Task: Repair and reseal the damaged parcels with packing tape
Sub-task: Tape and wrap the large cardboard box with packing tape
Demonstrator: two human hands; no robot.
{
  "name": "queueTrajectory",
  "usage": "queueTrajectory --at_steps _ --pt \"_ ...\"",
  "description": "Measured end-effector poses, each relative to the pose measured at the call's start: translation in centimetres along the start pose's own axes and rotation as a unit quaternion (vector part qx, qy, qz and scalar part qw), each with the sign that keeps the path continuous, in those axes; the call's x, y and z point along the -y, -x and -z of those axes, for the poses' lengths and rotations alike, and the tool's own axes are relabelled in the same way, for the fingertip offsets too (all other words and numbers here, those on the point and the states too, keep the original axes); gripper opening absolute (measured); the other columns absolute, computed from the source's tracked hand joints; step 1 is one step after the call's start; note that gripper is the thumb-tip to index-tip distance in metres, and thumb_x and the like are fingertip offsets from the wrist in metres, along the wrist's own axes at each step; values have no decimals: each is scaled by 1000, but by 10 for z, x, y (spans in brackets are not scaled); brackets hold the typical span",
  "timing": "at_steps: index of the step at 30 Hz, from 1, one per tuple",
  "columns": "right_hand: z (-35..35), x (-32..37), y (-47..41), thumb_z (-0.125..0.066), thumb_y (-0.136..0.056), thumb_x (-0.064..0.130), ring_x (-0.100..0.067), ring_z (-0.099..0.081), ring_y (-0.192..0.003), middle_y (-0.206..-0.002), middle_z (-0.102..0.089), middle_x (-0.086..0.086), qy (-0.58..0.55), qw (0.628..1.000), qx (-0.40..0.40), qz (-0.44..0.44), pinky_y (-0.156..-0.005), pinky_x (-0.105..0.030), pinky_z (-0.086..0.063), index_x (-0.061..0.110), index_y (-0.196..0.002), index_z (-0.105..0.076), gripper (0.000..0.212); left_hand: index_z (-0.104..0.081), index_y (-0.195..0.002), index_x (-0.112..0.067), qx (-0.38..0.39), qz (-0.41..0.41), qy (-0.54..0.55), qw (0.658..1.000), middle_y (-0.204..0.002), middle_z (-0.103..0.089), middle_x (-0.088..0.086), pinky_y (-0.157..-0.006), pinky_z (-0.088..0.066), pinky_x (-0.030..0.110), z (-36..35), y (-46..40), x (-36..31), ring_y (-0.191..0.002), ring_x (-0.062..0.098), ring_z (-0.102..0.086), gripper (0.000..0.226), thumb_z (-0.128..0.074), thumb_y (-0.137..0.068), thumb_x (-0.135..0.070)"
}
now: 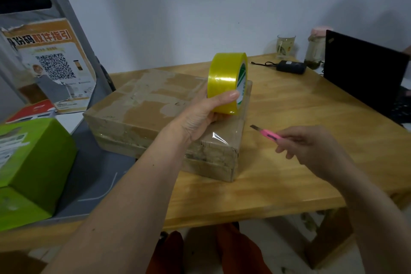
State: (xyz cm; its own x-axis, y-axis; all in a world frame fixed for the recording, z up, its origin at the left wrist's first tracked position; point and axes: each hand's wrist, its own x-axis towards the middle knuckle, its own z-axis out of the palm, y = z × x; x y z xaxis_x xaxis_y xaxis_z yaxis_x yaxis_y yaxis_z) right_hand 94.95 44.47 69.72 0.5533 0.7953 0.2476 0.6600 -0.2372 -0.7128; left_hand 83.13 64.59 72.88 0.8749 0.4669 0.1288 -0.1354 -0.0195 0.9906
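One wooden table (289, 162) carried one flat cardboard parcel (155, 104), its long axis running from near right to far left; one yellow tape roll (224, 80) stood on edge above the parcel's right end, gripped by the left hand (200, 115); the right hand (311, 147) pinched one pink utility knife (266, 133), blade pointing left toward the parcel.
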Motion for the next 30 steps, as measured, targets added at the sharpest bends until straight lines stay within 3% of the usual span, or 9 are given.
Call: queueTrajectory --at_steps 4,8,11,14,19,22,26,30 --pt "6 38 11 -60 -87 22 -5 -61 -63 -72 -67 17 59 993 -18 103 -54 -18 -48 43 -104 -64 27 -56 -130 -16 -1 -5 5 1000 -113 -71 2 -104 -45 51 0 1 1 -105 20 -66 112 -93 -32 -57" --pt "-1 69 7 -33 -93 40 -18 -63 -80 -89 -69 6 264 953 -50 143 -65 -37 -52 37 -115 -64 38 -54 -133 -12 -6 -11 6 1000 -116 -70 7 -100 -46 51 -1 3 0 -103 22 -66 115 -93 -34 -55" --pt "-8 81 -2 -41 -100 28 -24 -60 -82 -86 -62 3 376 918 -30 124 -60 -33 -47 32 -114 -61 25 -54 -133 -13 -15 -11 11 1000 -113 -71 5 -93 -52 44 -1 3 -1 -99 19 -68 117 -93 -32 -57" --pt "-14 88 -8 -46 -95 11 -23 -53 -78 -78 -52 2 434 895 -22 105 -48 -29 -28 23 -105 -62 22 -54 -132 -13 -20 -15 11 1000 -108 -72 1 -80 -55 32 -1 3 -1 -94 14 -68 118 -92 -30 -58" --pt "-23 78 -12 -39 -94 9 -19 -37 -83 -81 -46 2 434 895 -40 94 -58 -34 -34 22 -111 -63 31 -58 -127 -13 -31 -21 30 999 -109 -71 4 -80 -54 36 -1 3 0 -96 17 -67 110 -92 -33 -57" --pt "-24 58 -14 -46 -99 17 -21 -48 -91 -90 -59 0 357 930 -61 71 -62 -35 -42 27 -119 -63 28 -62 -115 -22 -43 -33 73 996 -103 -72 -1 -71 -55 29 1 2 0 -93 14 -66 95 -93 -32 -56" --pt "-27 13 -19 -53 -95 15 -28 -56 -97 -98 -67 -6 229 963 -138 39 -70 -40 -48 21 -117 -67 26 -56 -125 -22 -83 -37 148 985 -112 -67 0 -72 -53 25 4 -1 0 -98 16 -62 107 -95 -30 -51" --pt "-49 -38 -33 -46 -96 3 -32 -49 -104 -105 -59 -13 264 956 -106 -69 -73 -38 -42 14 -126 -61 35 -51 -136 -18 -99 -36 172 980 -120 -64 5 -72 -54 26 4 -1 0 -102 19 -61 118 -95 -31 -50"
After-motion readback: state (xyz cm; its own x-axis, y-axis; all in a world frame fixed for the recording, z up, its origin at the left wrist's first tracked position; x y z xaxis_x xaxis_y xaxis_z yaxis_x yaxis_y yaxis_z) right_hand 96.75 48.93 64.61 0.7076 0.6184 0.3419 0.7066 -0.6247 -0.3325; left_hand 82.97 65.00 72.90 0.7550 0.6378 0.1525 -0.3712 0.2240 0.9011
